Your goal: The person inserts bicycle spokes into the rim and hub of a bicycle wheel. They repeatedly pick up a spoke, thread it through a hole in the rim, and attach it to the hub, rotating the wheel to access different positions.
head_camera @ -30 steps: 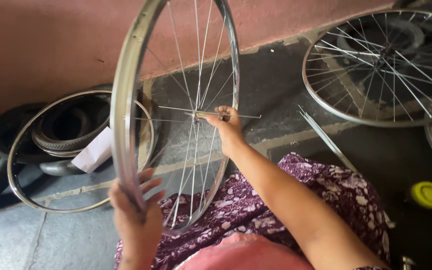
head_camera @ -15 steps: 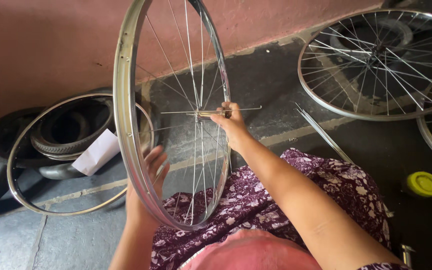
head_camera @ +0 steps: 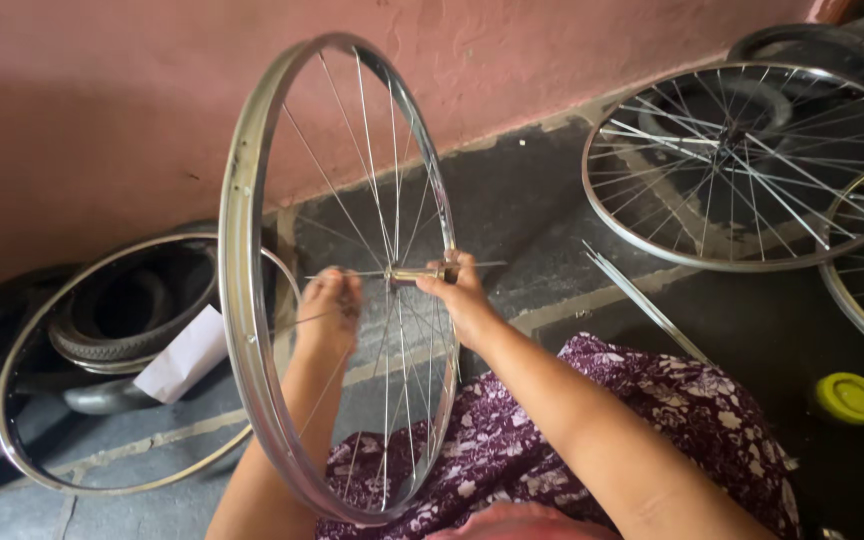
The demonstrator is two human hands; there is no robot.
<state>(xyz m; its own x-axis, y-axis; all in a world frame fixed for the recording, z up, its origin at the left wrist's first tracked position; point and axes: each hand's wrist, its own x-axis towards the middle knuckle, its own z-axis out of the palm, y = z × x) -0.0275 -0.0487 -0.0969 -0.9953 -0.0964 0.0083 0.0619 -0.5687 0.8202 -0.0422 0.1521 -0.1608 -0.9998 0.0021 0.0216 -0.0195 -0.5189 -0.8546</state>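
A silver bicycle wheel (head_camera: 242, 300) with thin spokes stands upright in front of me, its rim edge-on toward the camera. My right hand (head_camera: 462, 290) grips the right end of the hub axle (head_camera: 417, 272) at the wheel's centre. My left hand (head_camera: 330, 312) reaches through behind the spokes and pinches the axle's left side. The wheel's lower rim rests near my lap, which is covered in purple flowered cloth (head_camera: 572, 440).
A bare rim (head_camera: 22, 400) lies on the floor at left over black tyres (head_camera: 122, 320) and a white paper (head_camera: 184, 355). Two spoked wheels (head_camera: 752, 165) lie at right. Loose spokes (head_camera: 642, 305) and a yellow lid (head_camera: 850, 397) sit nearby. A pink wall stands behind.
My left hand left the lower rim and moved up to the hub axle. The wheel turned slightly and sits more centred. My right hand stayed at the hub.
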